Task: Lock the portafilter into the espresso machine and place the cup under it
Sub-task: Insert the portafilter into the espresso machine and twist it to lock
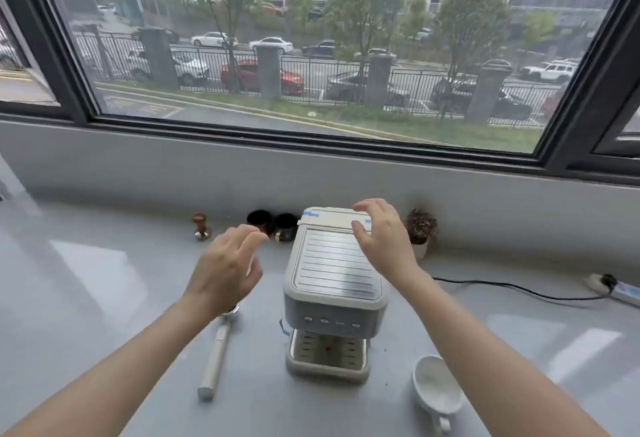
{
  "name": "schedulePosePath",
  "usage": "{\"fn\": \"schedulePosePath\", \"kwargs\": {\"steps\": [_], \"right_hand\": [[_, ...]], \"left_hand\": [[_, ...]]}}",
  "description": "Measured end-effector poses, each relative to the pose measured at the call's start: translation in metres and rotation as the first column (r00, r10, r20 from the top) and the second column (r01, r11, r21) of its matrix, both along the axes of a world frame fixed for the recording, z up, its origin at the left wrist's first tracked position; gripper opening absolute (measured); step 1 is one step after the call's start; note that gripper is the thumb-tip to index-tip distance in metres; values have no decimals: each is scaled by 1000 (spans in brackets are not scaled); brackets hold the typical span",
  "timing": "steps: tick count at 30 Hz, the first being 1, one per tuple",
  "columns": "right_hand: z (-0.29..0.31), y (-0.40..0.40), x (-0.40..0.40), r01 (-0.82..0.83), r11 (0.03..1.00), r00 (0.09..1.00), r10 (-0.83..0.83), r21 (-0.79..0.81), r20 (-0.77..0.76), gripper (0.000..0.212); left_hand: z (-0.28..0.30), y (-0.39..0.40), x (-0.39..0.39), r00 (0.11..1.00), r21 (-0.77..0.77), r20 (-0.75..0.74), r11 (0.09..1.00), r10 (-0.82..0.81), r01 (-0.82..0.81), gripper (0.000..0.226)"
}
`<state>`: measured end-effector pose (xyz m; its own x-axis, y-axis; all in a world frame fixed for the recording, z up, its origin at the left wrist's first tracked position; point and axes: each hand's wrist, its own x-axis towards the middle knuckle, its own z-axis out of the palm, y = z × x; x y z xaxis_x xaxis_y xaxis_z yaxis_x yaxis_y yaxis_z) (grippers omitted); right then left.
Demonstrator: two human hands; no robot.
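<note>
While hands hover, portafilter (217, 353) lies handle toward viewer.

You've got one view only: head-worn wide-angle, looking forward and down over the counter (86, 280) toward the window (311, 55). Close range, so both your forearms enter from the bottom edge. Espresso machine (334, 284) sits centre frame, seen from above and in front. Strong barrel distortion at the edges. No second view to overlap.
</note>
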<state>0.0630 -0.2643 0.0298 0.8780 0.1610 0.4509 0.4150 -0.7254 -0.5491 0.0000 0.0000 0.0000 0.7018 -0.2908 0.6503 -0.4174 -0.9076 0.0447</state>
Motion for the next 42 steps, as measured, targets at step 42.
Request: {"fn": "schedulePosePath", "kwargs": {"steps": [42], "right_hand": [[-67,17,15,-31,867,947,-134,-498,-292,67]], "left_hand": [[-210,25,-87,442,-117,-876,805,192,-582,6]]}}
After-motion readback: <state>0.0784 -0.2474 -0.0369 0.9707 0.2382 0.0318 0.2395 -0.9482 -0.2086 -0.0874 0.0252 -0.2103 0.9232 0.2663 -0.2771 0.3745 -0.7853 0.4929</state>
